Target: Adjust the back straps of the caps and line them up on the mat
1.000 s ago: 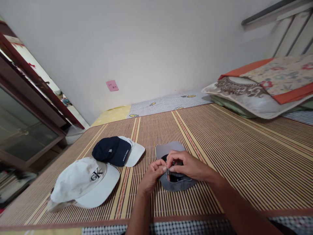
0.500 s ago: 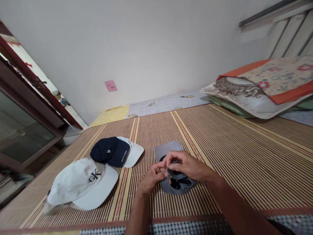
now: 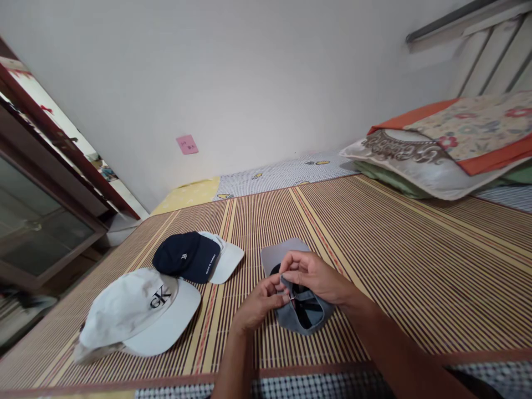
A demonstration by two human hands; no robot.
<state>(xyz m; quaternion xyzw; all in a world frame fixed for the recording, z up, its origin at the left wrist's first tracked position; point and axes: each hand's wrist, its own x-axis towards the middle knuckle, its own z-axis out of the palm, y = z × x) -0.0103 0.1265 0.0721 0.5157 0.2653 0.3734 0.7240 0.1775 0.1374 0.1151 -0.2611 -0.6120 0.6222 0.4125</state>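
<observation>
A grey cap [image 3: 307, 318] lies upside down on the striped mat, its brim pointing away toward the wall and its dark inside showing. My left hand [image 3: 261, 302] pinches the cap's back strap near a small metal buckle [image 3: 291, 297]. From the right, my right hand [image 3: 310, 274] grips the strap's end between thumb and fingers, close to the left fingertips. To the left sit a white cap with black letters [image 3: 133, 313] and a navy cap [image 3: 187, 257], which overlaps another white cap [image 3: 228, 260].
The striped mat [image 3: 374, 238] covers the bed. Stacked pillows [image 3: 432, 155] with an orange-edged floral cover lie at the back right. A pink note [image 3: 187, 144] is on the wall [image 3: 266, 83]. A glass-fronted cabinet [image 3: 37, 221] stands at the left.
My fingers have shifted slightly on the strap, and the metal buckle now shows more clearly. The cap's back opening has tilted and changed shape a little.
</observation>
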